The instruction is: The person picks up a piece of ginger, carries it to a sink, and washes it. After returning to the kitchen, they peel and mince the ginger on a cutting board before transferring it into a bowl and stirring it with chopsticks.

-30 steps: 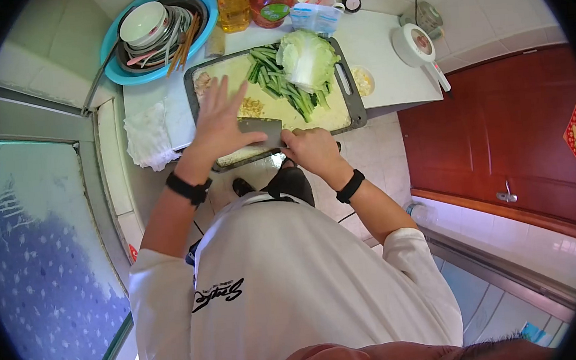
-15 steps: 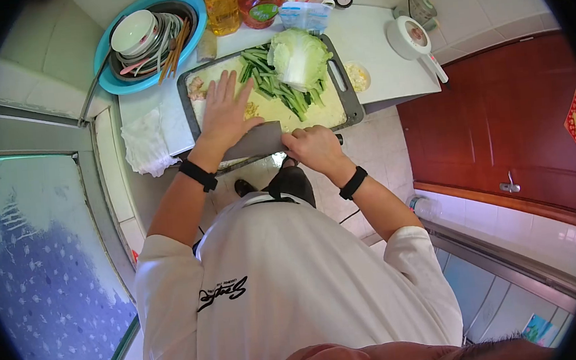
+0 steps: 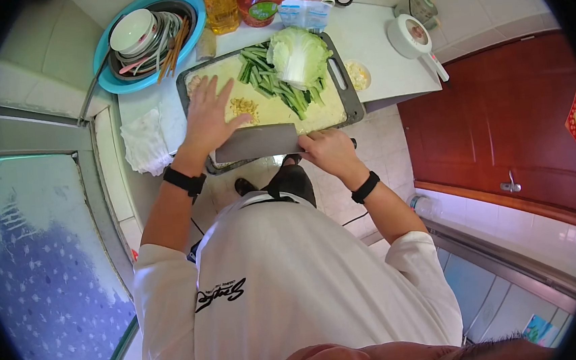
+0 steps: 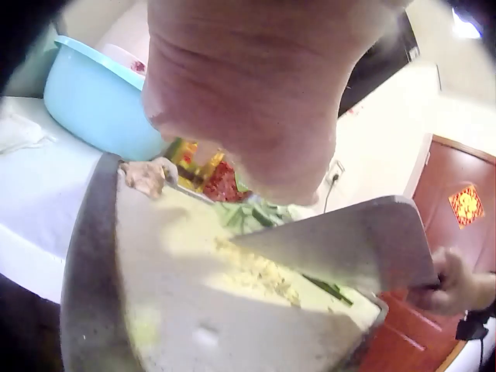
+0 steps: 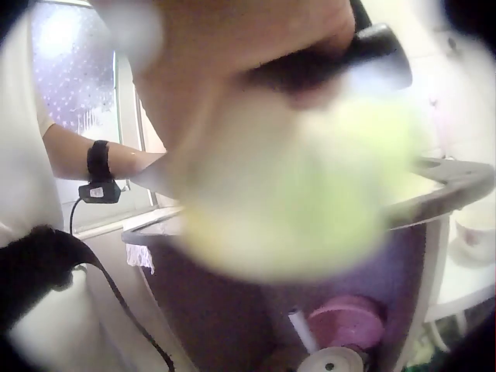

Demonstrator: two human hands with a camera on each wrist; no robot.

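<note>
My right hand [image 3: 332, 155] grips the handle of a wide cleaver [image 3: 257, 143], its blade reaching left over the board's near edge. My left hand [image 3: 207, 118], fingers straight and spread, hovers palm-down over the cutting board [image 3: 327, 117] beside the blade's far end. Finely chopped yellow bits [image 3: 244, 109] lie between that hand and the greens; in the left wrist view the blade stands tilted close over these bits [image 4: 260, 275]. Cut green stalks [image 3: 263, 74] and a cabbage piece [image 3: 297, 57] cover the back of the board. A pinkish meat piece [image 4: 143, 177] sits at its far left corner.
Left of the board are a blue basin [image 3: 105, 72] of stacked dishes and a white cloth [image 3: 143, 144]. An oil bottle [image 3: 222, 9] and a yellow-lidded jar [image 3: 261, 9] stand behind. To the right are a small bowl [image 3: 359, 76] and a white pot [image 3: 406, 35].
My left hand has moved left, uncovering more of the chopped yellow bits. My right hand has shifted slightly right with the cleaver, and more of its blade shows.
</note>
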